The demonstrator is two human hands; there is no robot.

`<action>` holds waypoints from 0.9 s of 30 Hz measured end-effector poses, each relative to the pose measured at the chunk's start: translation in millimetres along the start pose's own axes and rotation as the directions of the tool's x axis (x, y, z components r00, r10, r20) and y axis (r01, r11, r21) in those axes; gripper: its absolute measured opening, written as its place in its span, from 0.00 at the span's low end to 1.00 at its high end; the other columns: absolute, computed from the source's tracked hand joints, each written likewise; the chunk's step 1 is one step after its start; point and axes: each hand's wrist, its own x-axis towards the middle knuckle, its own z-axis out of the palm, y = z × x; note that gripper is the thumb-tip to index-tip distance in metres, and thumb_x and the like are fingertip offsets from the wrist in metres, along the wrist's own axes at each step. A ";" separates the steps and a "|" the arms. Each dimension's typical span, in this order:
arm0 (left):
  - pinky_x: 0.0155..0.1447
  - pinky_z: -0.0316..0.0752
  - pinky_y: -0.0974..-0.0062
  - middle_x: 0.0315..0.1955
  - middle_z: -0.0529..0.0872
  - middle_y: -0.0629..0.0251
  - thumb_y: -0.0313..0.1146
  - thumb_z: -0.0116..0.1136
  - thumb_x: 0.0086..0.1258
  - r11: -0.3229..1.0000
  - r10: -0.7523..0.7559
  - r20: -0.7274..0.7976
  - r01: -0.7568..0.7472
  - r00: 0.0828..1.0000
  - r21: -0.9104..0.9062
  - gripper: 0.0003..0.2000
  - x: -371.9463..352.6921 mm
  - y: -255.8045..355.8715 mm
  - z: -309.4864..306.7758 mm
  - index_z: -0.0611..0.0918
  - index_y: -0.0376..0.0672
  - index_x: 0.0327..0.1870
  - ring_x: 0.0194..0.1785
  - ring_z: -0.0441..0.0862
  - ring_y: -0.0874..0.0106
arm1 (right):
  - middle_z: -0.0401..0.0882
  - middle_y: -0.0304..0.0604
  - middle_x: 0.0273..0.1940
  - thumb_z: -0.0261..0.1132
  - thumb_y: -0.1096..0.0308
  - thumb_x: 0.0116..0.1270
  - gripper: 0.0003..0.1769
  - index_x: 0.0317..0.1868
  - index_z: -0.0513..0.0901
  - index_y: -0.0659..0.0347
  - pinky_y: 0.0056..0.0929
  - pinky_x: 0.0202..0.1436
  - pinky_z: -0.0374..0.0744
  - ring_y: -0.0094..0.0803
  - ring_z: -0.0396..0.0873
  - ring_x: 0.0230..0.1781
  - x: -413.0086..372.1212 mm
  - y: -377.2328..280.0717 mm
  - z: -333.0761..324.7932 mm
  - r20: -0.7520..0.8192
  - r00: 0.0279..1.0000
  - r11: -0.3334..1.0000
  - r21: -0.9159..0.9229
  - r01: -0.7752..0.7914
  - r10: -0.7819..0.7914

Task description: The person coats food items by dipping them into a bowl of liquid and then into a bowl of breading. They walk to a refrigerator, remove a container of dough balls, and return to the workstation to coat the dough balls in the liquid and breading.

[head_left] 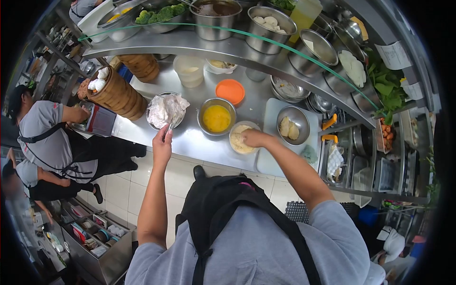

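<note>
Deep yellow liquid [217, 118] fills a silver bowl [201, 118] on the silver-grey worktop [190, 138]. Counting round from it, the lid [230, 91] at one o'clock is plain bright orange, the pieces [289, 128] at three pale yellow, the crumbs [240, 142] at four cream, and the mound [165, 108] at nine whitish. Toward ten, the steamer [123, 99] is honey-brown, banded with darker lines. The broccoli [160, 15] at eleven is green, the sauce [216, 8] at twelve dark brown. At six, a black apron [209, 209] crosses a plain grey shirt [256, 251].
</note>
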 end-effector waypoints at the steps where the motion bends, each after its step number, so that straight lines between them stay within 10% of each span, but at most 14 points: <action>1: 0.38 0.71 0.79 0.30 0.79 0.71 0.36 0.58 0.78 1.000 -0.012 0.005 0.012 1.000 -0.014 0.19 0.7 -0.2 0.6 0.80 0.34 0.63 0.32 0.72 0.80 | 0.85 0.61 0.43 0.59 0.69 0.59 0.13 0.41 0.84 0.65 0.49 0.53 0.79 0.54 0.84 0.48 2.3 -0.2 9.3 0.004 1.000 1.000 0.004 -0.003 0.003; 13: 0.41 0.73 0.78 0.32 0.82 0.69 0.35 0.57 0.78 0.999 0.025 0.021 -0.025 0.999 0.026 0.19 1.8 8.8 5.6 0.80 0.35 0.64 0.34 0.74 0.79 | 0.85 0.65 0.43 0.63 0.68 0.56 0.17 0.42 0.86 0.71 0.46 0.55 0.82 0.56 0.85 0.46 3.6 -6.4 28.4 -0.001 1.000 0.992 -0.123 0.010 -0.010; 15: 0.41 0.73 0.78 0.33 0.82 0.68 0.35 0.57 0.78 0.999 0.040 0.011 -0.040 0.999 0.030 0.19 -3.8 9.6 2.5 0.80 0.35 0.64 0.34 0.74 0.78 | 0.85 0.63 0.46 0.67 0.64 0.52 0.23 0.48 0.84 0.68 0.46 0.57 0.81 0.54 0.84 0.49 -13.7 -18.5 44.5 -0.525 0.850 0.992 -0.118 -0.032 -0.035; 22: 0.40 0.73 0.78 0.32 0.82 0.69 0.35 0.57 0.78 0.998 0.055 0.025 -0.056 0.998 0.041 0.19 -2.8 -1.4 -3.5 0.80 0.36 0.64 0.33 0.74 0.79 | 0.86 0.57 0.47 0.69 0.63 0.51 0.23 0.47 0.84 0.64 0.44 0.56 0.82 0.50 0.84 0.51 -12.0 -19.7 1.8 -0.347 0.932 0.992 -0.031 -0.125 0.107; 24: 0.39 0.72 0.78 0.31 0.81 0.70 0.35 0.57 0.78 0.999 0.017 0.041 -0.019 0.999 0.038 0.18 -5.1 4.0 -5.8 0.80 0.36 0.64 0.32 0.74 0.79 | 0.87 0.57 0.44 0.68 0.64 0.52 0.17 0.41 0.86 0.66 0.45 0.55 0.82 0.51 0.85 0.49 -14.4 -17.2 -34.7 -0.033 0.986 0.984 -0.069 -0.164 0.162; 27: 0.38 0.71 0.80 0.29 0.79 0.72 0.34 0.57 0.78 0.999 0.011 0.015 -0.012 1.000 0.042 0.17 -2.8 1.1 -12.8 0.81 0.37 0.63 0.31 0.71 0.80 | 0.87 0.60 0.42 0.65 0.66 0.54 0.14 0.37 0.87 0.67 0.46 0.54 0.82 0.54 0.86 0.47 -26.8 -13.2 -52.3 -0.275 0.951 0.989 0.081 -0.127 0.145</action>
